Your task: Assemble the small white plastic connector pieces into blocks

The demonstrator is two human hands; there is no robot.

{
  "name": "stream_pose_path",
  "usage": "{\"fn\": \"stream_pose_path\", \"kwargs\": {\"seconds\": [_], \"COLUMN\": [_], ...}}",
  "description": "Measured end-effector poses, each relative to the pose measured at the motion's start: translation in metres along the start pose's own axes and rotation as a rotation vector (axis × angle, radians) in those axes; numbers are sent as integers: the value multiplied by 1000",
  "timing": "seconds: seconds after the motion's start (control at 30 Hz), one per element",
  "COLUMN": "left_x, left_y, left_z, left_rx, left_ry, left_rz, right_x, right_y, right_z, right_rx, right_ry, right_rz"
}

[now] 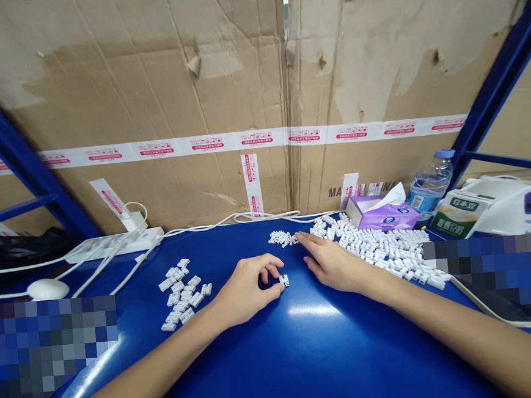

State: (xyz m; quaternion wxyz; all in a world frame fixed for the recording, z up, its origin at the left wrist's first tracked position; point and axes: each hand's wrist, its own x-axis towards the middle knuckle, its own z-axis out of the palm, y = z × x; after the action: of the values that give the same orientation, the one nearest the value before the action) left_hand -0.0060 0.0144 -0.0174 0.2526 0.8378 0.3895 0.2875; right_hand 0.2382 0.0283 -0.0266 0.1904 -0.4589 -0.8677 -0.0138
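My left hand [249, 289] rests on the blue table, its thumb and index finger curved around a small white plastic piece [284, 280], with the thumb tip at the piece's left edge. My right hand [330, 261] reaches forward with fingers stretched out, fingertips at the right edge of a small pile of tiny white parts [282, 239]. Beside and behind that hand spreads a large heap of white plastic pieces [384, 251]. A looser group of similar white pieces [181, 294] lies left of my left hand.
A purple tissue box [384, 214], a water bottle [431, 186] and a green-white carton [460, 213] stand at the back right. A dark tablet-like device [503, 303] lies at right. A white power strip [112, 243] with cables sits back left, before a cardboard wall [170, 96].
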Motion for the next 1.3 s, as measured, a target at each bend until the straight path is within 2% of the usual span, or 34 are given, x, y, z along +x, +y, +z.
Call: {"fn": "stream_pose_path", "kwargs": {"seconds": [0.17,0.47,0.77,1.3], "left_x": [0,0,0,0], "left_y": [0,-2,1,2], "left_z": [0,1,-4,-5], "left_rx": [5,4,45,114], "left_ry": [4,-12,-32,-66], "left_rz": [2,-4,-6,-4], "right_x": [0,1,-1,-3], "right_y": [-6,0,-7,-6], "right_z": [-3,-2,-13,-11], "right_rx": [-2,18,-35,27], "right_ry": [-56,-14,-46,-11], "right_rz": [-11,-58,-78,-126]}}
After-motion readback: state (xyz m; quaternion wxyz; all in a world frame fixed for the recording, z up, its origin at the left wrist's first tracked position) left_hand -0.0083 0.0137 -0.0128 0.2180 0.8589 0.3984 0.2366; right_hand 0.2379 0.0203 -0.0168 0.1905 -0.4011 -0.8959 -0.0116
